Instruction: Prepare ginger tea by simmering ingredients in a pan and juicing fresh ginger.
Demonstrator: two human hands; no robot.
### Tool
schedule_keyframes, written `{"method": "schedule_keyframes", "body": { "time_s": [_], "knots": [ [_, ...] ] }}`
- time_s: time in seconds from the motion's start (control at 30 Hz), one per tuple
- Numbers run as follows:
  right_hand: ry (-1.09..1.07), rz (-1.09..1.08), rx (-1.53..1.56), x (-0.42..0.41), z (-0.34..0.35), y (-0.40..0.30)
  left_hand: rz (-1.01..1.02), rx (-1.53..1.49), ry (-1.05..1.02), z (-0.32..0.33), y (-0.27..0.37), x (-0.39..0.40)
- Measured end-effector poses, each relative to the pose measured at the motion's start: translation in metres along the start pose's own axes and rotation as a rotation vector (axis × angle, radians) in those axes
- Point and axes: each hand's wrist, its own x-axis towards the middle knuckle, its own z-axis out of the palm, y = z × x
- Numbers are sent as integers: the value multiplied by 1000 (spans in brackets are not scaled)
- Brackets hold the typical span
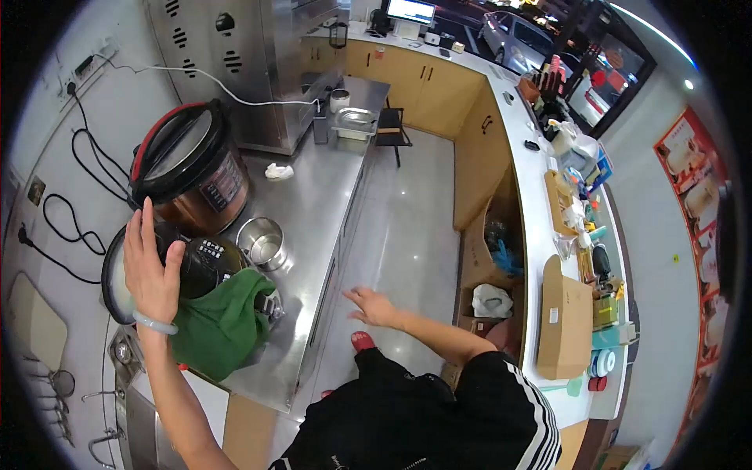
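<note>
My left hand (154, 267), with a pale bangle at the wrist, is raised flat with its fingers extended over a black insulated container (205, 264); whether it touches the container cannot be told. A green cloth (223, 323) drapes over the container's front, above a metal tap. Behind it stands a large copper-coloured electric cooker (202, 194) with a black and red lid. An open stainless steel pot (261, 244) is on the steel counter beside the container. My right hand (371, 305) hangs over the aisle floor, fingers spread, holding nothing.
A crumpled white tissue (279, 171) and a steel food pan (354, 122) lie farther along the steel counter (311, 200). A sink (138, 423) is at lower left. Across the aisle, a white counter (529, 235) bears a cardboard box (565, 329) and many small items. A black folding chair (392, 129) stands ahead.
</note>
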Motion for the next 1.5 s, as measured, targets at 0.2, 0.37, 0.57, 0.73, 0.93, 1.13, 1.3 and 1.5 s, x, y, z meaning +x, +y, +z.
{"method": "schedule_keyframes", "body": {
  "time_s": [0.2, 0.37, 0.57, 0.73, 0.93, 1.13, 1.3, 1.5],
  "knots": [
    [-1028, 195, 489, -131, 60, 42, 29, -187, 30, 8, -13, -2],
    [-638, 218, 542, -108, -5, 102, -17, -410, 263, 16, -18, -15],
    [-383, 179, 233, -16, -143, 129, -362, -241, 496, -37, -34, -121],
    [-226, 53, 119, 70, -208, 110, -700, -81, 692, -68, -14, -259],
    [147, -316, 263, 180, -311, 32, -958, 142, 933, -106, 34, -328],
    [209, -893, 305, 234, -351, -241, -1014, 375, 1074, -171, 59, -405],
    [204, -1191, 473, 242, -319, -479, -1019, 354, 1115, -201, 20, -461],
    [444, -1101, 334, 309, -218, -742, -1058, 212, 1077, -233, -62, -498]
  ]
}}
